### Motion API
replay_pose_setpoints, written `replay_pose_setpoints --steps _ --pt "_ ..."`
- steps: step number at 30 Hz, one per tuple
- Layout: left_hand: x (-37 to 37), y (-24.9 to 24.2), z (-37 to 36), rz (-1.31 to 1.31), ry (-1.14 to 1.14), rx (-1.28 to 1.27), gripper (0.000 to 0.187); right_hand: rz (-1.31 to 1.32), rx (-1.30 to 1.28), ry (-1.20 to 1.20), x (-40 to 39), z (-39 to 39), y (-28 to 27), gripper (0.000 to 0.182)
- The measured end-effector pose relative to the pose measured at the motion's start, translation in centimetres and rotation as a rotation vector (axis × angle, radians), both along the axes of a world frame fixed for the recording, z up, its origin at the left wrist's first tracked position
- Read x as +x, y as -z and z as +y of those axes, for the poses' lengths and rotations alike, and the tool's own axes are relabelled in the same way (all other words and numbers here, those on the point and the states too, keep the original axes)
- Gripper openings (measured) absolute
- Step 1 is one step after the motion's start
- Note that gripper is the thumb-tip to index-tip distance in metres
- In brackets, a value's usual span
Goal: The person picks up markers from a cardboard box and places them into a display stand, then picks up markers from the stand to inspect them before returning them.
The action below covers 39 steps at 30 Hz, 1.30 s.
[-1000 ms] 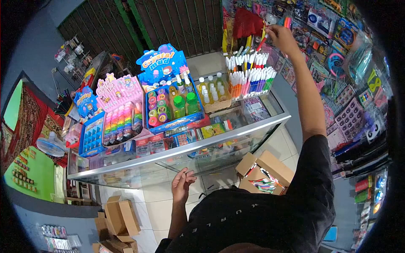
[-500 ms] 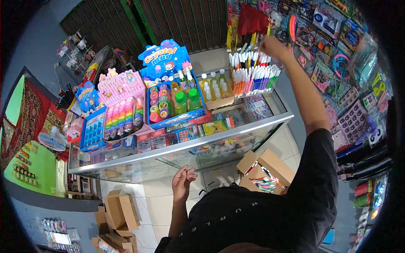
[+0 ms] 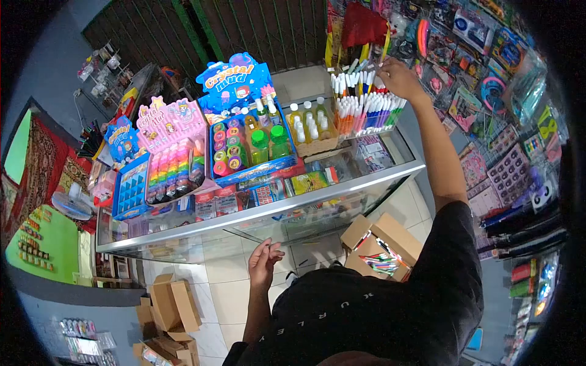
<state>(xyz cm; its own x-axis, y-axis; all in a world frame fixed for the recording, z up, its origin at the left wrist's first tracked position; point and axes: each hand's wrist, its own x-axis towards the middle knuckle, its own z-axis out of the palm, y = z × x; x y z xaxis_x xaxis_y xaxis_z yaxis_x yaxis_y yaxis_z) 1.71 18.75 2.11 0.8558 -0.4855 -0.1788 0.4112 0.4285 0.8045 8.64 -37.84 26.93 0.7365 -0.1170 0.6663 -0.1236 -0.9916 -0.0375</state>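
Observation:
My right hand point(image 3: 400, 79) reaches over the far right end of the counter, at the back rows of a rack of capped markers point(image 3: 369, 113). Its fingers are closed at the top of a marker there, mostly hidden by the hand. The markers stand upright in rows, white-capped in front, with orange, purple, blue and green barrels. My left hand point(image 3: 264, 262) hangs in front of the counter with its fingers curled, thumb and forefinger close together. Whatever they pinch is too small to make out. Below my right arm, an open cardboard box point(image 3: 400, 239) holds loose markers point(image 3: 381, 263).
The glass display counter point(image 3: 274, 207) carries a basket of small bottles point(image 3: 316, 146), a blue Crystal Mud box point(image 3: 253, 177) and a pink one point(image 3: 174, 131). Hanging toys point(image 3: 482, 91) cover the right wall. Empty cartons point(image 3: 174, 311) lie on the floor at lower left.
My right hand has moved slightly down and to the right, closer over the back rows of markers. My left hand has hardly moved. The view has shifted a little.

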Motion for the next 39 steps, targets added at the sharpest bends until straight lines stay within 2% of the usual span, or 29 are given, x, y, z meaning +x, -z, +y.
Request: replay_pose_setpoints --steps 2,5,7,9,10,11,12,14,17,20,23,25,27,31,35,39 --pt "0.2 -0.1 -0.3 0.005 0.025 0.004 0.035 -0.118 0.003 -0.106 -0.5 -0.1 0.2 0.022" --pt "0.5 0.3 -0.6 -0.007 0.074 -0.007 0.036 -0.344 0.25 -0.123 -3.8 5.6 0.6 0.016" --pt "0.8 0.6 -1.1 -0.014 0.114 -0.002 0.036 -0.301 0.483 -0.096 -7.0 11.4 2.8 0.012" --pt "1.1 0.5 -1.8 0.009 0.173 0.03 0.036 -0.262 0.42 -0.312 -9.6 15.8 8.2 0.015" --pt "1.3 0.4 -2.1 0.021 0.205 0.049 0.036 -0.076 0.738 -0.364 -11.2 18.4 11.1 0.02" --pt "1.4 0.5 -2.6 0.029 0.242 0.075 0.036 -0.007 0.878 -0.332 -12.9 21.5 13.8 0.021" --pt "1.6 0.5 -3.2 0.038 0.28 0.103 0.036 0.171 1.017 -0.359 -14.1 23.2 17.3 0.022" --pt "1.7 0.8 -4.3 -0.003 0.395 0.192 0.036 0.222 0.88 -0.42 -16.4 26.5 25.2 0.022" --pt "1.9 1.4 -6.5 -0.123 0.634 0.329 0.037 0.65 1.065 -0.433 -21.1 29.9 27.7 0.021" --pt "1.5 0.8 -9.0 -0.154 0.905 0.379 0.038 0.689 1.272 -0.373 -24.3 30.1 27.2 0.02" --pt "0.7 2.2 -11.8 -0.193 1.092 0.302 0.037 0.611 0.983 -0.102 -27.0 28.2 27.0 0.02" --pt "-0.1 2.4 -13.8 -0.216 1.163 0.31 0.038 0.524 0.999 0.088 -29.4 27.2 26.7 0.021" --pt "-1.1 2.1 -15.6 -0.219 1.211 0.281 0.039 0.425 0.982 0.176 -31.6 26.8 25.2 0.02" --pt "-2.9 2.2 -18.0 -0.28 1.295 0.266 0.041 0.364 1.186 0.349 -37.1 26.0 23.8 0.017" --pt "-4.6 1.7 -19.3 -0.285 1.363 0.335 0.039 0.326 1.208 0.618 -43.1 24.2 26.0 0.018" --pt "-5.8 2.2 -19.9 -0.291 1.399 0.456 0.038 0.303 1.274 0.713 -47.7 21.3 31.6 0.017"
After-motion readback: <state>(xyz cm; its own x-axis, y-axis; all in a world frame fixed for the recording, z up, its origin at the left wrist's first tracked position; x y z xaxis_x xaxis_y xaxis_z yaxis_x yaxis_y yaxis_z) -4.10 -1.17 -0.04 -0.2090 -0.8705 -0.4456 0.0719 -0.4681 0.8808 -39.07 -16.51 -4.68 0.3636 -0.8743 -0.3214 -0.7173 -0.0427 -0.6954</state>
